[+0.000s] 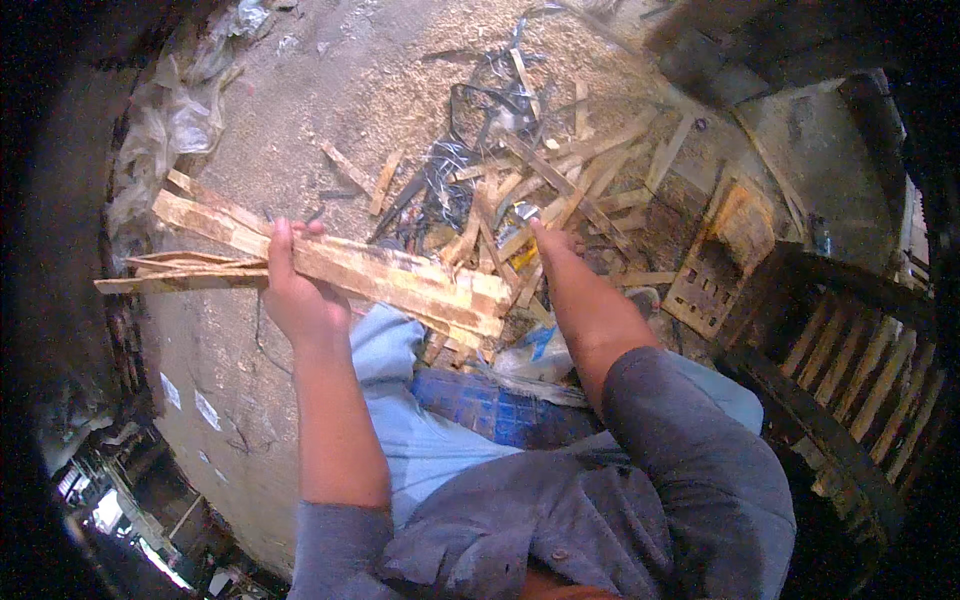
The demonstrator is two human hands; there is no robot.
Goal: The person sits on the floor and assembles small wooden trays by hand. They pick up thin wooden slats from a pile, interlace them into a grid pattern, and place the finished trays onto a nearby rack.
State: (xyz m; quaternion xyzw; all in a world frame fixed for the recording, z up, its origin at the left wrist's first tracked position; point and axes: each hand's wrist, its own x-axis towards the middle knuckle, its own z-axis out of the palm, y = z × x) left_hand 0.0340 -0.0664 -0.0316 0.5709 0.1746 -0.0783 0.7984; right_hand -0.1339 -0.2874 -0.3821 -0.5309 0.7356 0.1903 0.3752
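Note:
My left hand (305,300) is closed around a bundle of rough wooden strips (400,283), thumb over the top. The strips are pale, uneven in length, and lie slantwise, with several ends fanning out past the hand on the left. My right hand (560,243) reaches into a heap of scrap wood strips (590,180), its fingers curled and partly hidden. Beside its fingertips is a small shiny thing (525,211), too small to name. Whatever the right hand grips, if anything, cannot be made out.
Black strapping and wire (450,170) lie tangled in the heap. Sawdust (400,100) covers the floor beyond. At right stand a rusty metal plate with square holes (715,265) and a slatted wooden frame (850,370). A blue crate-like thing (480,405) sits between my legs; plastic sheeting (190,120) lies far left.

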